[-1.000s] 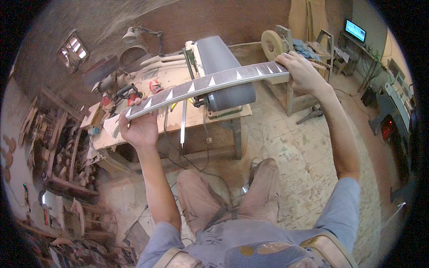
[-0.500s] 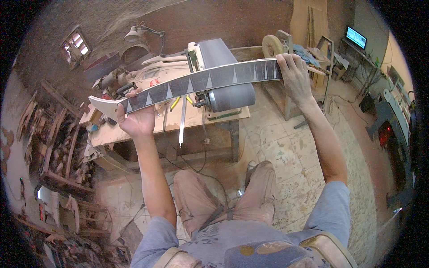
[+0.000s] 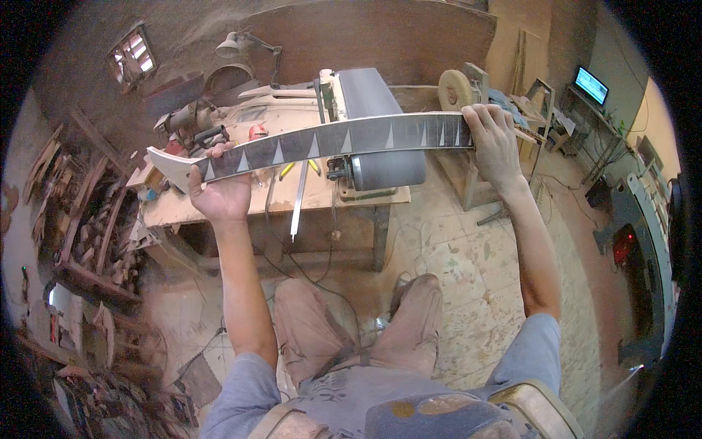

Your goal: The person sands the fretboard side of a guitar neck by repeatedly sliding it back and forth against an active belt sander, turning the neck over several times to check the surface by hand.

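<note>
Head view, with the clock centred on the middle of the picture: the guitar neck is up at twelve o'clock, held by both my hands. My left hand, between nine and ten, grasps it near the pale headstock, thumb on the near side and fingertips showing over the upper edge. My right hand, at two, grasps the other end with fingers bent over the top; its thumb is hidden from me.

From my left hand the neck's long axis runs toward a point between two and three o'clock, its right end a little higher, while the headstock sticks out toward ten. The dark face with pale triangles is turned to me. It crosses in front of the belt sander, which sits between twelve and one; I cannot tell whether they touch. Of my two hands, the right looks nearer to that roller.

On the workbench below, a metal bar and yellow handles lie at eleven.
</note>
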